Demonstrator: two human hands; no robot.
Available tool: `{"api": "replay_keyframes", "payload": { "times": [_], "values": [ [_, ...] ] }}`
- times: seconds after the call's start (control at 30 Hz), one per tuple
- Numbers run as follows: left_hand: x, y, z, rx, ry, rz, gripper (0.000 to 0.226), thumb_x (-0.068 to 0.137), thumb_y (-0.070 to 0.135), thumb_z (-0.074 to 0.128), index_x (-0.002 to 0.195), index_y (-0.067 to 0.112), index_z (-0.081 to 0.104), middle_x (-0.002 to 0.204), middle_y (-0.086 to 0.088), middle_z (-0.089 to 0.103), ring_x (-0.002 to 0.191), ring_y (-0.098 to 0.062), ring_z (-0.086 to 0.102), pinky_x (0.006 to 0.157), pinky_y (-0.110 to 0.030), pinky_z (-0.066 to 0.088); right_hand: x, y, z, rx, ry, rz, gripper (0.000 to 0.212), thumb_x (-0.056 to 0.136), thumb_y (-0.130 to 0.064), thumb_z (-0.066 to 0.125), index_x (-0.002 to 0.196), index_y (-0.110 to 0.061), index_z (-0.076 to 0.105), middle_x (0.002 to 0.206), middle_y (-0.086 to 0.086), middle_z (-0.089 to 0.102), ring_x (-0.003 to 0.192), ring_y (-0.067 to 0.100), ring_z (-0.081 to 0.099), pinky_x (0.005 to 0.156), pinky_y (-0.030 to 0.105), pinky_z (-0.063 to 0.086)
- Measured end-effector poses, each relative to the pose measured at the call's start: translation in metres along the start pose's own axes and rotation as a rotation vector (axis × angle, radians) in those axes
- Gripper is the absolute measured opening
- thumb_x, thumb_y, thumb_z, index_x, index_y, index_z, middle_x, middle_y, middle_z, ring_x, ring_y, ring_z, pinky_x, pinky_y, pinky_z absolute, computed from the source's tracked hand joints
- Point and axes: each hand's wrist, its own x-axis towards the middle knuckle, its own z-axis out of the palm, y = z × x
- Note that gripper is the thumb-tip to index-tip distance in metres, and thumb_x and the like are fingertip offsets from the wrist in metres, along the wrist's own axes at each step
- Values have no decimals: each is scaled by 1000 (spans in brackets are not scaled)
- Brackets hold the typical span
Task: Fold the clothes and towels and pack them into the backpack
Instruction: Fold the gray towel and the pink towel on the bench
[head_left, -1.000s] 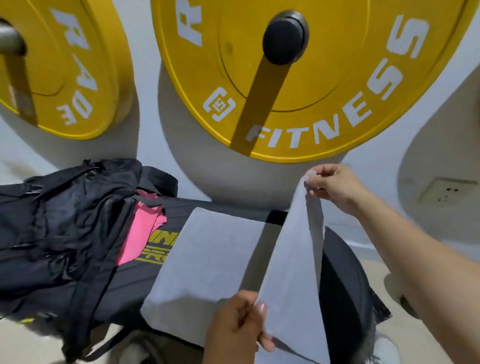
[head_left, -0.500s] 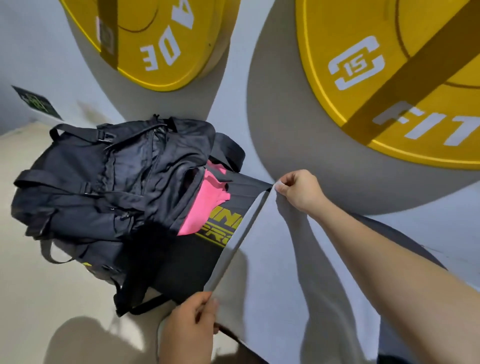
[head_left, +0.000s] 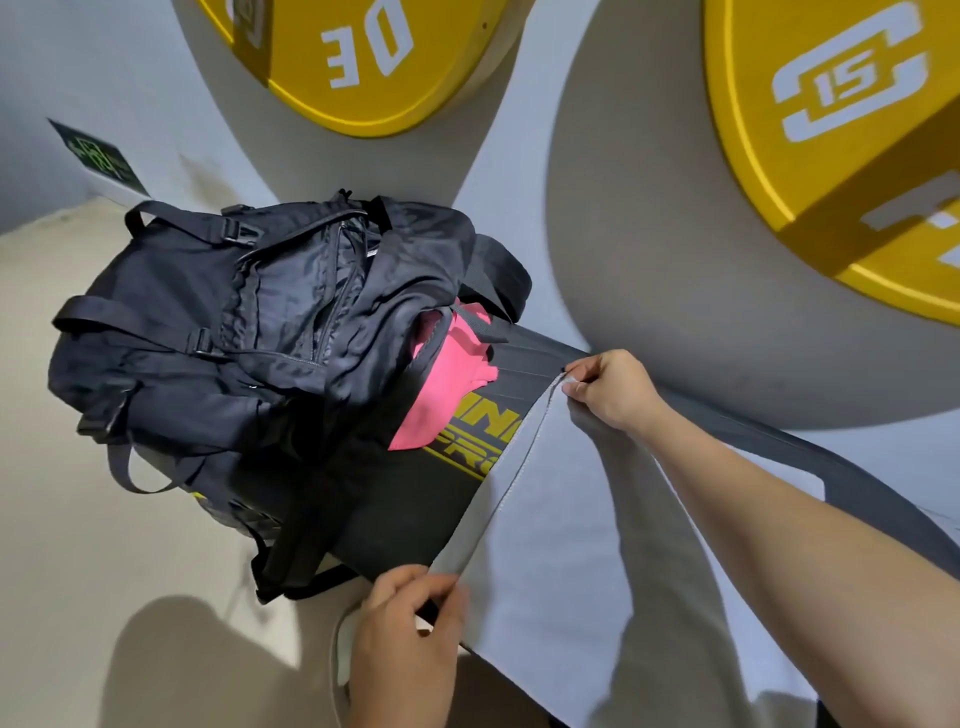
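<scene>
Your left hand (head_left: 405, 639) & right hand (head_left: 613, 389) each pinch corner of grey towel (head_left: 597, 545). Looks light, soft, limp (prob. won't slip); grip at corners, pull edge taut.

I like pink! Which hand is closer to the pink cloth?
Right. The right hand pinches the towel corner beside the pink cloth; the left hand grips the nearer corner, farther off.

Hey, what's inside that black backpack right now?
A pink cloth garment shows in the open mouth of the black fabric backpack, reaching out onto the black pad with yellow lettering. Anything deeper is covered by the backpack's own fabric.
</scene>
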Motion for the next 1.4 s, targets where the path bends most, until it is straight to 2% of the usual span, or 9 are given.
{"api": "replay_keyframes", "payload": {
  "times": [0.17, 0.3, 0.47, 0.6, 0.7, 0.87, 1.1, 1.27, 1.4],
  "values": [
    [2, -2, 4, 24, -21, 12, 30, 74, 18, 80, 61, 37, 61, 85, 13, 58, 73, -8, 57, 64, -13, 40, 2, -4, 6, -62, 51, 48, 17, 85, -17, 69, 68, -22, 67, 84, -2, 70, 92, 21, 65, 82, 28, 49],
    [5, -6, 8, 122, -42, 95, 40, 73, 23, 81, 54, 43, 52, 77, 10, 58, 72, -11, 55, 57, -10, 37, 1, -7, 6, -98, 90, 40, 16, 85, -18, 69, 70, -22, 65, 90, 3, 72, 92, 23, 64, 78, 27, 48],
    [0, 7, -6, 52, 48, 103, 35, 74, 29, 81, 50, 40, 59, 77, 30, 59, 66, -8, 59, 56, -11, 39, -7, -11, -12, -66, 116, -47, 16, 88, -15, 65, 73, -19, 69, 86, 3, 71, 87, 20, 64, 77, 24, 46],
    [-3, 33, -38, -62, 202, 345, 19, 73, 50, 68, 66, 33, 65, 64, 15, 59, 57, 0, 54, 53, -8, 37, -28, -16, -60, 165, 236, -57, 18, 86, -13, 69, 69, -20, 69, 71, -3, 69, 70, 12, 62, 73, 24, 47],
    [-5, 66, -69, -66, 245, 527, 24, 77, 38, 65, 59, 24, 58, 69, 11, 57, 58, 3, 50, 55, -7, 34, -67, -24, -110, 377, 196, -63, 9, 84, -6, 71, 77, -10, 74, 75, 8, 71, 67, 16, 63, 73, 32, 53],
    [-28, 121, -118, -86, 279, 730, 38, 78, 33, 72, 50, 13, 54, 54, -3, 52, 57, -18, 50, 56, -26, 36, -151, -43, -181, 593, 244, -111, 6, 78, 4, 72, 80, -2, 70, 62, -2, 68, 54, 3, 58, 56, 16, 46],
    [-67, 162, -173, -199, 66, 779, 19, 76, 14, 75, 59, 16, 66, 65, 4, 64, 58, 2, 53, 58, -11, 38, -260, -50, -227, 776, 371, -131, 22, 71, 8, 72, 66, -13, 69, 58, -1, 65, 54, 10, 59, 55, 18, 51],
    [-92, 171, -197, -47, -142, 828, 51, 75, 0, 74, 65, 50, 72, 76, 24, 71, 74, 11, 63, 70, 0, 41, -339, -46, -250, 689, 418, -157, 20, 80, 11, 65, 77, -8, 69, 62, -2, 68, 63, 11, 61, 64, 16, 55],
    [-113, 172, -191, -284, -169, 766, 43, 74, -2, 74, 64, 40, 75, 71, 15, 73, 66, 8, 63, 62, -4, 45, -401, -46, -259, 724, 402, -155, 19, 65, -19, 85, 77, -9, 76, 75, 7, 73, 73, 14, 67, 65, 16, 55]
  ]
}}
